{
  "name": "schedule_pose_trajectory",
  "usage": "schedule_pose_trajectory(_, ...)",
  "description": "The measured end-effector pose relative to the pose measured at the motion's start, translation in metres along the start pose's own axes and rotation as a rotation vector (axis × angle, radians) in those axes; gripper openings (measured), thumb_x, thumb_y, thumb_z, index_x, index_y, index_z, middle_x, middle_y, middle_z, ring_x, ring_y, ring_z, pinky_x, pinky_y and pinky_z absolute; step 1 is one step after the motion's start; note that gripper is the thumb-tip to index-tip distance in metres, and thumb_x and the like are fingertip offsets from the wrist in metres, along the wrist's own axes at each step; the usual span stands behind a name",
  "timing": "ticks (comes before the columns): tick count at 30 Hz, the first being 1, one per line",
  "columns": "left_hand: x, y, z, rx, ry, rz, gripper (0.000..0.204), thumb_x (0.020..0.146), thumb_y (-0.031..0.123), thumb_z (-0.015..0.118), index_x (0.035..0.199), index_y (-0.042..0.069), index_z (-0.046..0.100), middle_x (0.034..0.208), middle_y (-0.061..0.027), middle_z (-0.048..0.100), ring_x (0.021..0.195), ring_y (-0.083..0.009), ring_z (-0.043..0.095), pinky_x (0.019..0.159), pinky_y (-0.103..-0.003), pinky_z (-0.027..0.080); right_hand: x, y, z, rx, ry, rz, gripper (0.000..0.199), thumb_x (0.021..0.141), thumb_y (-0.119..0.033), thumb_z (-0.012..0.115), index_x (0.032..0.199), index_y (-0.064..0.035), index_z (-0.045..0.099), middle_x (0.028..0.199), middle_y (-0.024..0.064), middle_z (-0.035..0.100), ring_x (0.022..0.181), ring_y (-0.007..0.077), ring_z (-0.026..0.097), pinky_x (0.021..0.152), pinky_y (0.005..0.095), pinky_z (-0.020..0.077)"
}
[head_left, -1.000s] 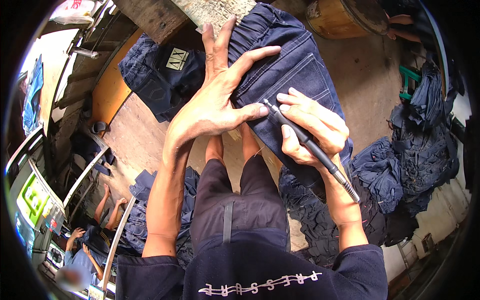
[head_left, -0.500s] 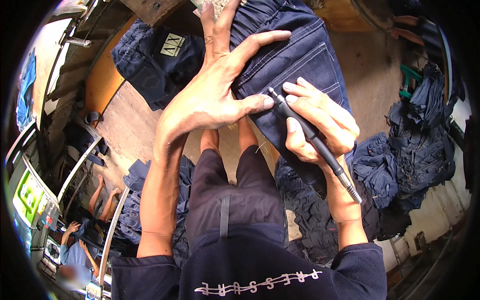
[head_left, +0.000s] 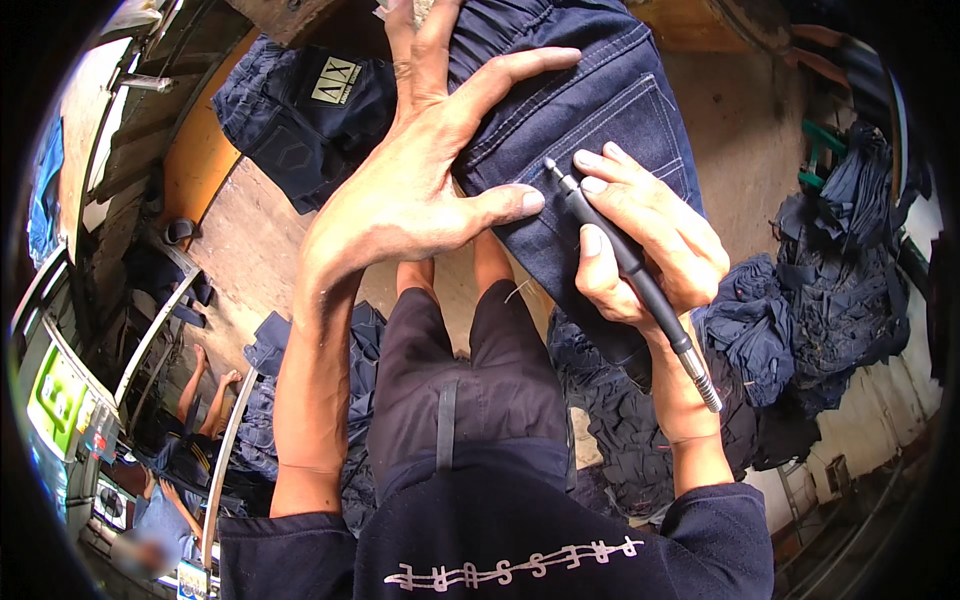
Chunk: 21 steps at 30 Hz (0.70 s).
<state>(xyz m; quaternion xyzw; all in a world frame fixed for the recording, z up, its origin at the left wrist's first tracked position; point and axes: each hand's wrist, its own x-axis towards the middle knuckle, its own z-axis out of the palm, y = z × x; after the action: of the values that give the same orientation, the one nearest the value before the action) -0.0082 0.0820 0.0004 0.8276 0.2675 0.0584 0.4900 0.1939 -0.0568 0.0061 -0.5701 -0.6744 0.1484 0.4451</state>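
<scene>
A dark blue denim garment [head_left: 625, 130] with a gathered elastic waist and a pale-stitched pocket lies in front of me. My left hand [head_left: 440, 170] presses on it with fingers spread, the thumb stretched toward the pocket's edge. In my right hand [head_left: 660, 230] is a black pen-shaped tool [head_left: 632, 262], held like a pencil. Its narrow metal tip points at the cloth by the pocket seam, close to my left thumb; whether it touches cannot be told. A metal spring sleeve forms the tool's rear end.
Another dark garment with a pale patch [head_left: 300, 110] lies to the left. Heaps of dark clothing [head_left: 840, 290] fill the right side, near a green stool [head_left: 818, 152]. More denim [head_left: 260, 420] lies at lower left. Another person [head_left: 165, 515] sits beyond a curved rail [head_left: 225, 450].
The tool's tip has moved slightly away from me along the pocket edge, with my right hand following. My left hand stays spread on the cloth. At lower left, the other person has shifted.
</scene>
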Motion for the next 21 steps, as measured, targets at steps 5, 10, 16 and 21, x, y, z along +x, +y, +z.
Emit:
schedule_pose_trajectory(5,0.002,0.002,0.011,0.02,0.189,-0.045,0.092,0.085,0.05,0.086,0.164,0.022,0.048,0.175,-0.0396,-0.007,0.161,-0.052,-0.025,0.131,-0.067,0.002,0.001,0.0,-0.003,-0.003,-0.013,0.022,0.026,0.075,-0.002,0.079,0.099,0.0069,0.079,0.093,0.0184,0.081,0.099,0.0347,0.083,0.099,0.0503,0.0667)
schedule_pose_trajectory(10,-0.003,-0.006,0.011,-0.008,0.182,-0.038,0.094,0.081,0.054,0.089,0.162,0.024,0.053,0.178,-0.034,-0.005,0.163,-0.0501,-0.025,0.131,-0.068,0.003,-0.002,0.0,-0.001,0.063,-0.034,0.009,0.027,0.074,-0.001,0.079,0.1,0.0059,0.08,0.091,0.0171,0.081,0.1,0.0347,0.083,0.099,0.0509,0.0665)
schedule_pose_trajectory(16,-0.005,-0.01,0.016,-0.033,0.216,-0.043,0.096,0.075,0.059,0.092,0.159,0.027,0.058,0.182,-0.0274,-0.003,0.165,-0.0479,-0.024,0.132,-0.069,0.004,0.001,0.006,-0.012,0.124,0.038,0.06,0.024,0.079,-0.004,0.076,0.099,0.0096,0.078,0.094,0.0197,0.082,0.097,0.0355,0.084,0.098,0.0505,0.0666)
schedule_pose_trajectory(21,-0.002,-0.008,0.021,-0.08,0.247,-0.089,0.098,0.07,0.063,0.095,0.157,0.03,0.063,0.185,-0.0218,-0.001,0.167,-0.0461,-0.024,0.133,-0.07,0.004,0.01,0.023,-0.029,0.055,-0.019,0.088,0.026,0.09,-0.002,0.067,0.11,0.0125,0.075,0.108,0.0304,0.08,0.109,0.0417,0.08,0.107,0.0544,0.0604)
